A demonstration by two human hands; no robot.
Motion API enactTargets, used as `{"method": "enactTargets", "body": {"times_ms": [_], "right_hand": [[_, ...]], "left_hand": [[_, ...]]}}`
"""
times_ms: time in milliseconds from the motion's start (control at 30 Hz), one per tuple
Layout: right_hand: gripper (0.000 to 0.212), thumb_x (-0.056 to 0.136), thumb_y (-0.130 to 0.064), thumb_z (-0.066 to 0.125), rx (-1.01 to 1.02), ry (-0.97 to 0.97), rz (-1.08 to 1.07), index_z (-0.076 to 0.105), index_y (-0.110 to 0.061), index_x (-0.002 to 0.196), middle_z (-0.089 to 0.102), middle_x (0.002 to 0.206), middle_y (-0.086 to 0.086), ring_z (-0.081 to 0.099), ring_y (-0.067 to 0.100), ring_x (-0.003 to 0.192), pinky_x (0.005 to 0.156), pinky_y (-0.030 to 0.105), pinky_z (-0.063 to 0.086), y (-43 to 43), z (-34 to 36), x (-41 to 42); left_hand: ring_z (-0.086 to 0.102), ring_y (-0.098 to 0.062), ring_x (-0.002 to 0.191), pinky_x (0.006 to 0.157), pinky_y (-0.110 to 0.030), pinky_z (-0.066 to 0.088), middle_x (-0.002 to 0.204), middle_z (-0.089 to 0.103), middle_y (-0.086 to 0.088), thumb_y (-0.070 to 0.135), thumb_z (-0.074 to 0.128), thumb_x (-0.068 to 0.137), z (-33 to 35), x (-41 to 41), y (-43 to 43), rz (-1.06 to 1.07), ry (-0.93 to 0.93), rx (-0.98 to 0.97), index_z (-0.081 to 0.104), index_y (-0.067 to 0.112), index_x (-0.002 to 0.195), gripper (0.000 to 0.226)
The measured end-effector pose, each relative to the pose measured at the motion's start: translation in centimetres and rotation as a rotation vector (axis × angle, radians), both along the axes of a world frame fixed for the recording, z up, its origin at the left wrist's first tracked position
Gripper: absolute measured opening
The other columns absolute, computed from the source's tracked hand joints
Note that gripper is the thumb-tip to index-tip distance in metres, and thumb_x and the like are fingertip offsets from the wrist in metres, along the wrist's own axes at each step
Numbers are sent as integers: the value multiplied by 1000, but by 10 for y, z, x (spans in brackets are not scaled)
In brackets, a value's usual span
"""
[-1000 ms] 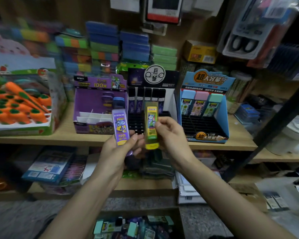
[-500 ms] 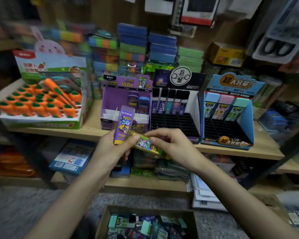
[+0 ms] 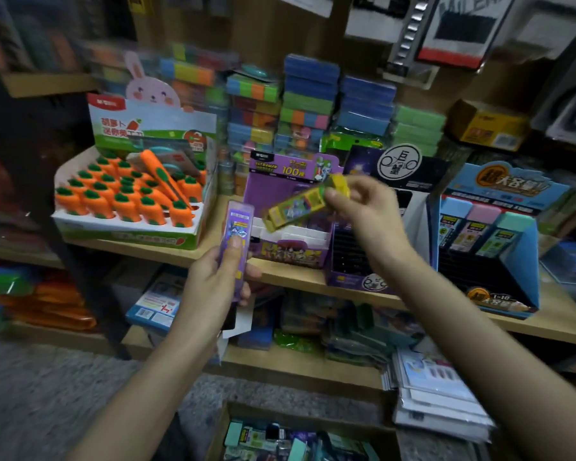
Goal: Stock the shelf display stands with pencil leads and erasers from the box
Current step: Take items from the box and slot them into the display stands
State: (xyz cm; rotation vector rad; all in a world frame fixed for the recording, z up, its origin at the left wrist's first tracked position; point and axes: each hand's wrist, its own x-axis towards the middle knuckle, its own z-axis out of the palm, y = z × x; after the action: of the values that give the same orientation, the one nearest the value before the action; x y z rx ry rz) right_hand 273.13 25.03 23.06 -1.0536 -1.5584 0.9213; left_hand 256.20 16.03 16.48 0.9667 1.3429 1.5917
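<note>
My left hand (image 3: 213, 281) grips a purple pencil-lead case (image 3: 235, 241) upright in front of the shelf edge, thumb on its face. My right hand (image 3: 363, 207) pinches a yellow lead case (image 3: 293, 206) by its upper end, tilted down to the left over the purple display stand (image 3: 290, 251). A black display stand (image 3: 350, 261) and a blue display stand (image 3: 492, 254) with several cases stand to the right. The cardboard box (image 3: 300, 437) of mixed leads and erasers sits on the floor below.
A tray of orange carrot erasers (image 3: 127, 201) stands left on the wooden shelf (image 3: 313, 277). Stacked coloured packs (image 3: 306, 101) fill the back. Packets and booklets (image 3: 439, 394) crowd the lower shelf. A dark upright post (image 3: 67, 227) stands at the left.
My right hand has lifted the yellow case up and away from my left hand, over the purple stand. The view has shifted left and closer. My left hand keeps the purple case.
</note>
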Motion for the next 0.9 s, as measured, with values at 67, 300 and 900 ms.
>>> {"method": "enactTargets", "body": {"times_ms": [67, 300, 900], "right_hand": [[12, 88, -11, 63, 221, -260, -71, 64, -7, 99, 67, 89, 6, 64, 15, 81, 75, 29, 54, 19, 17, -11], [21, 91, -19, 56, 542, -857, -94, 56, -6, 108, 66, 104, 16, 57, 34, 99, 77, 41, 47, 59, 14, -46], [39, 100, -32, 41, 11, -344, 280, 66, -2, 103, 67, 98, 12, 60, 20, 88, 77, 28, 47, 10, -1, -37]], "left_hand": [[47, -6, 40, 40, -19, 41, 60, 67, 2, 36, 43, 97, 2, -3, -1, -12, 4, -6, 60, 14, 86, 30], [52, -6, 43, 41, -17, 43, 60, 66, 1, 34, 45, 96, 12, -2, -6, -50, -49, 7, 59, 15, 85, 27], [53, -4, 43, 42, -17, 45, 57, 67, 4, 29, 48, 96, 14, 17, -6, -201, -15, -57, 60, 15, 89, 20]]}}
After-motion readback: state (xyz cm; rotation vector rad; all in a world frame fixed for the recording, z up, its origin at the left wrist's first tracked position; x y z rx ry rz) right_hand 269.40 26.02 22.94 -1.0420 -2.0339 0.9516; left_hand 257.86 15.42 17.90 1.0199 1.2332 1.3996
